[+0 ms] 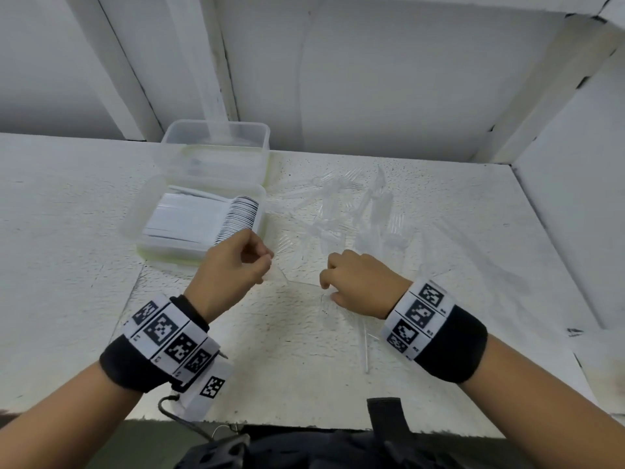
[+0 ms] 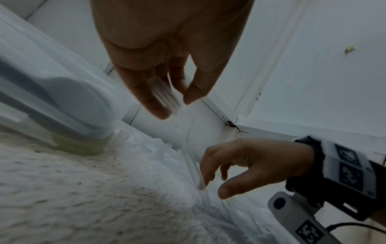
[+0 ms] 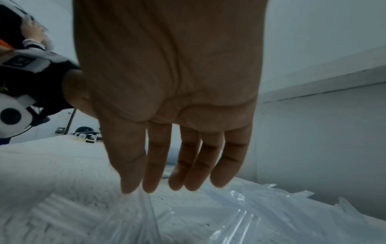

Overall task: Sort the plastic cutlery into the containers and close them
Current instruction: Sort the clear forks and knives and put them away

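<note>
One clear plastic fork (image 2: 165, 97) is pinched between the thumb and fingers of the left hand (image 1: 233, 269) beside the near container (image 1: 199, 225), while the right hand (image 1: 358, 282) is lowered with fingers loosely curled, touching but not gripping cutlery on the table (image 1: 67, 204). The remaining cutlery (image 1: 355, 211), heaped just beyond the right hand, is judged light, stiff, slippery and brittle, and is best taken by the handle.

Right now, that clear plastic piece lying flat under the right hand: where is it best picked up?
By its thin handle, I would guess, pinched across its narrow width from above. It lies flat on the table, pointing toward the person, apart from the tangled pile. The right hand already reaches down at its far end.
</note>
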`<act>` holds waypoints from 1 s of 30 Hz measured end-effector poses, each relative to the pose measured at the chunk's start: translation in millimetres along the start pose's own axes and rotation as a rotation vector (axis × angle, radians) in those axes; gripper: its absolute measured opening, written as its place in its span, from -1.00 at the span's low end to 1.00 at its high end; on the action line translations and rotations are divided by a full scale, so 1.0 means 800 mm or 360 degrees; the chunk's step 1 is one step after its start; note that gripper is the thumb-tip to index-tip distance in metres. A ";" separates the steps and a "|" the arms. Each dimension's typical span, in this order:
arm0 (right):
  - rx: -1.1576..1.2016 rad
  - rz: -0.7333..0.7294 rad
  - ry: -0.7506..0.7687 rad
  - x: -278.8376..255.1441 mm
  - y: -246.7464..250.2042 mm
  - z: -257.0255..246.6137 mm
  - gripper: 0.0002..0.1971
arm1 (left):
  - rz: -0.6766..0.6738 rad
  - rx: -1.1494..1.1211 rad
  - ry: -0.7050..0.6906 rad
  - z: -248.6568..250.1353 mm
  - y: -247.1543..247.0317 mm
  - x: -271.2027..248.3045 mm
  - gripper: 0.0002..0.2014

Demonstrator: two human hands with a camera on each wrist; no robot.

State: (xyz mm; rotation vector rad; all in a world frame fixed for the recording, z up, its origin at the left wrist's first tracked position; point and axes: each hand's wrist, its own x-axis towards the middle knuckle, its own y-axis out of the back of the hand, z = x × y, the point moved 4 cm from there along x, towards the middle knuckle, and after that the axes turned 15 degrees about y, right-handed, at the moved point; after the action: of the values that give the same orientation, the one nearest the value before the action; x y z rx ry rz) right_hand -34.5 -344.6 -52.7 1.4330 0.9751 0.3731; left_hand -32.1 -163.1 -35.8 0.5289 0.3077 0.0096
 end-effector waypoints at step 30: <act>0.1066 0.1003 -0.0623 -0.113 -0.003 0.056 -0.85 | -0.0342 0.2164 -0.1111 0.020 -0.140 0.003 -0.50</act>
State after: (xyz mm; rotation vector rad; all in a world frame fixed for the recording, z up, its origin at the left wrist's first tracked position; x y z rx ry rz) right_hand -54.4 -441.3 -31.1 2.3239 0.3019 0.2031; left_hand -33.0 -267.7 -78.9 1.7808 -0.3848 -0.6200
